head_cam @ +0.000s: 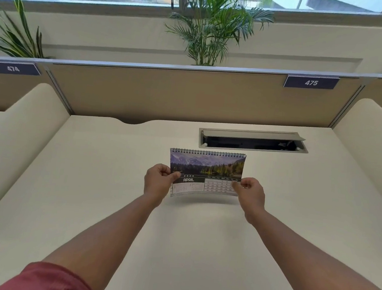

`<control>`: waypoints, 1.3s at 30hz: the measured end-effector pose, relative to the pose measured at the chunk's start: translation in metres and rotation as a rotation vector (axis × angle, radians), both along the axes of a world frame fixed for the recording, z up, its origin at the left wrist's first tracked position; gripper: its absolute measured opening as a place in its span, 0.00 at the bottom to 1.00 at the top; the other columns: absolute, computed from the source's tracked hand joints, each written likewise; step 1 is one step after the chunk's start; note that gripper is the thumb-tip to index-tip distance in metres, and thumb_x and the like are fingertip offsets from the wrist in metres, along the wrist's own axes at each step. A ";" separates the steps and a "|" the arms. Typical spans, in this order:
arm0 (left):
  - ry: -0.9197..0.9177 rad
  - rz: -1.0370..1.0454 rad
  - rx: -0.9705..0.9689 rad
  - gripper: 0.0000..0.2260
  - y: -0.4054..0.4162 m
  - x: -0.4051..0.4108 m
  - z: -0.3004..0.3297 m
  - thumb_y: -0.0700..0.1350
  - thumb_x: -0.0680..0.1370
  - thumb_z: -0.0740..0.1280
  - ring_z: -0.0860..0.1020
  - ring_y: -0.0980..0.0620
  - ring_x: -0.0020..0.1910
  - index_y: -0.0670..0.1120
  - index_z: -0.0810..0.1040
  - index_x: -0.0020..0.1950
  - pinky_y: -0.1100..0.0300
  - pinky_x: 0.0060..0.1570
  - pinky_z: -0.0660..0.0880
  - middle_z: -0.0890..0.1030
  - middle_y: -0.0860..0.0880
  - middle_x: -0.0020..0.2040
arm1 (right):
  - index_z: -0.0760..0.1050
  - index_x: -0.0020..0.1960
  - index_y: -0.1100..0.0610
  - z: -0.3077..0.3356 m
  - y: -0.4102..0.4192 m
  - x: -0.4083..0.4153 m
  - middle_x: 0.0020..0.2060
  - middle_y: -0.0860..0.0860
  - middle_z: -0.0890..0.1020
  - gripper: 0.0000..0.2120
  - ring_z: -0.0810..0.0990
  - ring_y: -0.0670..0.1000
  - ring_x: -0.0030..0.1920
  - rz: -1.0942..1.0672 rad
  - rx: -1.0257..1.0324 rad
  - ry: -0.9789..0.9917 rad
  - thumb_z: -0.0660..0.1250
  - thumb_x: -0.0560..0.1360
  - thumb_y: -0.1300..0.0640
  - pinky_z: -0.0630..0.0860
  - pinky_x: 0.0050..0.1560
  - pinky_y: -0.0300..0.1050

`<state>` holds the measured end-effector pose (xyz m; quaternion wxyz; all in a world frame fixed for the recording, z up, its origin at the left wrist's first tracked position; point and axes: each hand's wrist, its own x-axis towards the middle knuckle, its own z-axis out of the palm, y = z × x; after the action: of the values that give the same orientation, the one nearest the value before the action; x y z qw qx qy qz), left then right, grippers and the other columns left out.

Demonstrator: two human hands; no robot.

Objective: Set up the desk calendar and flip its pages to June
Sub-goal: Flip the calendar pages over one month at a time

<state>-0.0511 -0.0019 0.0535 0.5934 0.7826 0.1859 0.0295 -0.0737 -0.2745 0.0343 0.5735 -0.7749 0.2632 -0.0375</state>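
the desk calendar (206,169) looks light, with thin pages that bow along their lower edge and a stiffer wire spiral on top; taking a page by its lower corners seems safest against tearing. it sits mid-bench, nearer the far edge, showing april. the left hand (157,184) pinches its lower left side, the right hand (249,194) its lower right side, both closed on it.

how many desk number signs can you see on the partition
2: sign 474 on the partition's far left, and sign 475 on the right, above the open cable tray. More may lie outside the frame.
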 end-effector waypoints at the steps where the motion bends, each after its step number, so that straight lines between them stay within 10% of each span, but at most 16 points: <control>1: 0.006 -0.005 -0.017 0.14 0.001 0.000 0.000 0.41 0.71 0.81 0.75 0.48 0.36 0.45 0.76 0.37 0.50 0.40 0.76 0.75 0.44 0.34 | 0.77 0.50 0.54 0.000 -0.001 -0.001 0.47 0.51 0.83 0.11 0.81 0.54 0.47 -0.024 0.016 -0.015 0.76 0.75 0.51 0.71 0.38 0.44; 17: 0.009 -0.062 0.033 0.12 0.003 -0.009 0.013 0.43 0.77 0.76 0.87 0.43 0.43 0.45 0.73 0.41 0.41 0.44 0.83 0.87 0.41 0.42 | 0.77 0.49 0.57 -0.001 0.002 -0.001 0.45 0.54 0.84 0.09 0.82 0.57 0.49 -0.072 0.108 -0.055 0.76 0.74 0.57 0.76 0.43 0.47; 27: 0.040 -0.111 -0.074 0.11 0.002 -0.014 0.012 0.43 0.81 0.72 0.82 0.60 0.28 0.43 0.82 0.38 0.67 0.26 0.74 0.85 0.53 0.30 | 0.77 0.49 0.57 -0.003 -0.001 -0.008 0.44 0.53 0.82 0.14 0.82 0.52 0.44 -0.032 0.187 -0.130 0.79 0.72 0.52 0.80 0.44 0.48; 39: 0.211 -0.049 -0.276 0.17 0.013 -0.009 0.005 0.52 0.86 0.58 0.85 0.48 0.36 0.44 0.79 0.48 0.55 0.41 0.79 0.88 0.42 0.46 | 0.83 0.46 0.61 0.013 -0.007 -0.012 0.38 0.55 0.89 0.13 0.87 0.53 0.38 0.105 0.421 -0.016 0.68 0.81 0.51 0.81 0.33 0.44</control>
<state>-0.0601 0.0107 0.0582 0.6730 0.6966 0.2304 -0.0929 -0.0855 -0.2813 0.0473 0.7261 -0.6502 0.2199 0.0420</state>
